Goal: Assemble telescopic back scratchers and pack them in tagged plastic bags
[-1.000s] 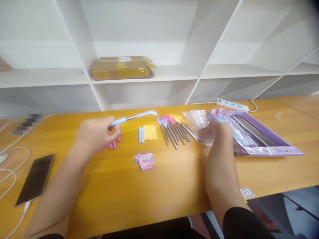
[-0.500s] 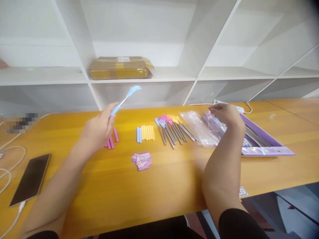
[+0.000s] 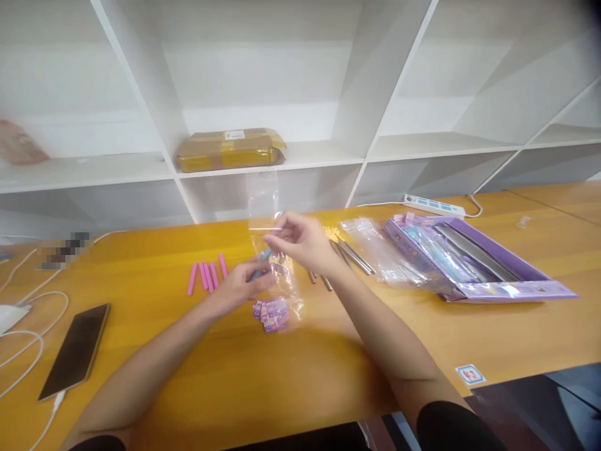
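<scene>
My left hand [image 3: 244,283] is closed on the light blue back scratcher [image 3: 265,254], most of which the fingers hide. Right beside it, my right hand [image 3: 298,238] pinches a clear plastic bag [image 3: 263,203] that hangs above the desk. Several pink tubes [image 3: 205,275] lie left of my left hand. Small purple cards [image 3: 272,314] are piled below both hands. Behind my right hand, metal rods with yellow ends [image 3: 354,255] show in part. A stack of clear bags [image 3: 385,254] lies farther right.
A purple box [image 3: 521,289] holding wrapped items stands on the right of the desk. Behind it is a power strip [image 3: 434,205]. A phone [image 3: 75,351] with a white cable lies at the left. A taped parcel [image 3: 230,150] rests on the shelf.
My right hand has come from the bag stack to the middle with a clear bag. My left hand has moved right and down, bringing the blue back scratcher to the bag.
</scene>
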`<state>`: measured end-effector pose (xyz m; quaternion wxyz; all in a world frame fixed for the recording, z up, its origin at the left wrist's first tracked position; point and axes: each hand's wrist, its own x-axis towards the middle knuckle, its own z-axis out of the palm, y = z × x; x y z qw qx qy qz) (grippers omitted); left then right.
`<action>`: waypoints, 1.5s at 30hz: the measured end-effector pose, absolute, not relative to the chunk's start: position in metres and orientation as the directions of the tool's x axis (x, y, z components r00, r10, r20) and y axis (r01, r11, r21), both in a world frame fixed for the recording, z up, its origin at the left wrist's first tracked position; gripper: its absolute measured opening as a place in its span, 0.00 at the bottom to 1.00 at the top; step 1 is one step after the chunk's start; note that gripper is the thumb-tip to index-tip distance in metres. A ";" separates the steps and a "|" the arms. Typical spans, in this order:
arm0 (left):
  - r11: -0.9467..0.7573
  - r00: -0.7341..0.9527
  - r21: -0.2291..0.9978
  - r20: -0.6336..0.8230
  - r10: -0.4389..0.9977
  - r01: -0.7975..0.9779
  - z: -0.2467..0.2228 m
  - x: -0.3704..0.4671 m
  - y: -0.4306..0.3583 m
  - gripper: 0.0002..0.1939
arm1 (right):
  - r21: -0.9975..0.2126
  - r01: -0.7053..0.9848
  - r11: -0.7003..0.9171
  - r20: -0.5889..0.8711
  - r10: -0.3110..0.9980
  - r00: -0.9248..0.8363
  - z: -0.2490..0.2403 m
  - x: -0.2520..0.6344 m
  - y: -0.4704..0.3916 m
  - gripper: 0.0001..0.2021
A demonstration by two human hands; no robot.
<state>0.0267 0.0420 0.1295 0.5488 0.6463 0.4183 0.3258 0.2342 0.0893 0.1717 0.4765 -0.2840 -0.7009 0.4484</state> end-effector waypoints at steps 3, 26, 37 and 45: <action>-0.104 0.384 0.957 -0.009 0.923 0.273 0.129 0.035 0.036 0.20 | -0.898 -0.145 0.415 0.438 0.819 -0.370 0.161 0.219 0.091 0.24; -0.483 -0.100 0.866 0.496 0.863 0.130 0.158 0.001 0.052 0.14 | -0.867 0.073 0.492 0.459 0.848 -0.263 0.188 0.260 0.080 0.17; -0.455 -0.316 0.835 0.362 0.877 -0.308 0.196 -0.014 0.031 0.21 | -0.654 0.383 0.652 0.243 0.661 -0.710 0.204 0.253 0.038 0.22; -0.349 -0.227 0.844 0.277 0.934 -0.406 0.191 -0.007 0.030 0.20 | -0.604 0.421 0.677 0.310 0.686 -0.658 0.204 0.245 0.038 0.23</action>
